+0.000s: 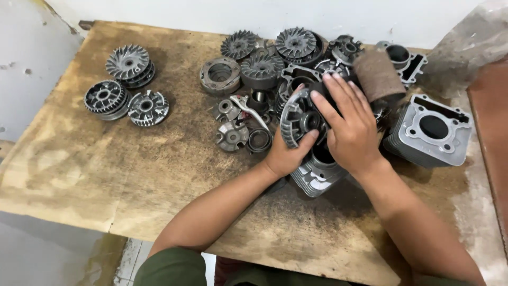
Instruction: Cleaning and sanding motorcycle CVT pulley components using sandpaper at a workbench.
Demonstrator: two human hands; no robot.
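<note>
A round finned metal pulley disc (297,117) is held on edge above the worn wooden table (132,175). My left hand (286,154) grips the disc from below, thumb against its hub. My right hand (346,124) lies flat over the disc's right side with fingers spread. Under both hands sits a finned engine cylinder (312,177). A brown cylindrical roll (378,76) stands just beyond my right fingertips.
A heap of finned pulleys and engine parts (264,66) fills the table's back middle. Three round pulley pieces (127,87) sit apart at the back left. A grey cylinder block (431,130) stands at the right. A bent metal lever (251,108) lies in the heap.
</note>
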